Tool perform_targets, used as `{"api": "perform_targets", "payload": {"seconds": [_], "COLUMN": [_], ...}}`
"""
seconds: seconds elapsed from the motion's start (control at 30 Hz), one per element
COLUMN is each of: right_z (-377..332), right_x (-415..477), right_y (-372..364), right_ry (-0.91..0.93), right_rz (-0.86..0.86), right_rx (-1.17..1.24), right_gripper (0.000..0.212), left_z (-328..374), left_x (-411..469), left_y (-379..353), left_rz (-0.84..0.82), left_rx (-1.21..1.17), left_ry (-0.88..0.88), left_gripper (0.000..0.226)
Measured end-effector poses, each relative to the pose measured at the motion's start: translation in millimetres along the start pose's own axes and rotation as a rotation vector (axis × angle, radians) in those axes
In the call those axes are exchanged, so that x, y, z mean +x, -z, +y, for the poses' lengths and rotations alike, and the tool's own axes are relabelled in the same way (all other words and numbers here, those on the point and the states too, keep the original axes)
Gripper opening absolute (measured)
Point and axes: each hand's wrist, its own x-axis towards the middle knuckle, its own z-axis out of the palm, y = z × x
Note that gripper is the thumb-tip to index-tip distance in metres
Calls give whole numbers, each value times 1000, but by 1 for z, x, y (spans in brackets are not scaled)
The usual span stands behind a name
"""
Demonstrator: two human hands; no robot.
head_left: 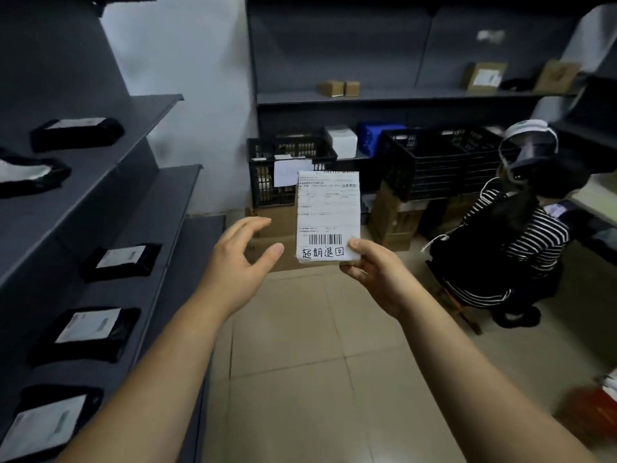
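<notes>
A flat parcel with a white shipping label (328, 212), bearing a barcode and handwritten characters, is held upright in front of me. My right hand (374, 272) pinches its lower right corner, thumb on the label's face. My left hand (240, 259) hovers just left of the parcel with fingers spread and relaxed, touching nothing.
Grey shelves (110, 182) on my left carry several black bagged parcels (123, 260) with white labels. Black crates (430, 162) and cardboard boxes (394, 218) stand against the far shelving. A person in a striped shirt (514, 242) sits at the right. Tiled floor (317, 362) lies below.
</notes>
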Motion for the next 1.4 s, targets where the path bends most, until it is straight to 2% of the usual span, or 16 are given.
{"api": "perform_targets", "payload": {"seconds": [0.2, 0.33, 0.37, 0.5, 0.7, 0.77, 0.9, 0.97, 1.1, 1.13, 1.27, 1.3, 1.4], "right_z": [-5, -13, -15, -16, -6, -6, -12, -13, -11, -9, 0, 2, 13], "right_x": [166, 280, 308, 409, 562, 617, 713, 756, 841, 866, 967, 992, 1056], "right_y": [47, 53, 52, 41, 37, 40, 48, 56, 71, 75, 85, 86, 83], "right_ry": [-37, -66, -76, -111, -133, -140, -157, -173, -224, -238, -293, -319, -414], "right_rz": [12, -23, -36, -48, -66, -32, 49, 52, 42, 43, 0, -20, -56], "right_rx": [12, -8, -12, -1, -45, -50, -56, -51, -64, -78, -130, -138, -178], "right_gripper": [50, 29, 30, 52, 59, 60, 76, 71, 36, 34, 59, 58, 36], "left_z": [-67, -113, -125, -181, -279, -309, -361, -383, -437, -451, -505, -517, -549], "left_x": [140, 229, 249, 323, 451, 501, 597, 644, 714, 729, 788, 803, 840], "left_y": [-61, -74, -75, -82, -107, -117, -136, -146, -172, -180, -208, -215, -230], "left_rz": [-44, -11, -5, 14, 24, -4, -78, -104, -132, -130, -111, -106, -112], "left_rx": [31, 73, 78, 77, 46, 37, 38, 42, 34, 37, 44, 48, 65], "left_ry": [26, 59, 76, 127, 146, 149, 157, 160, 197, 213, 292, 305, 381], "left_gripper": [38, 40, 40, 41, 40, 40, 42, 42, 40, 40, 38, 38, 36]}}
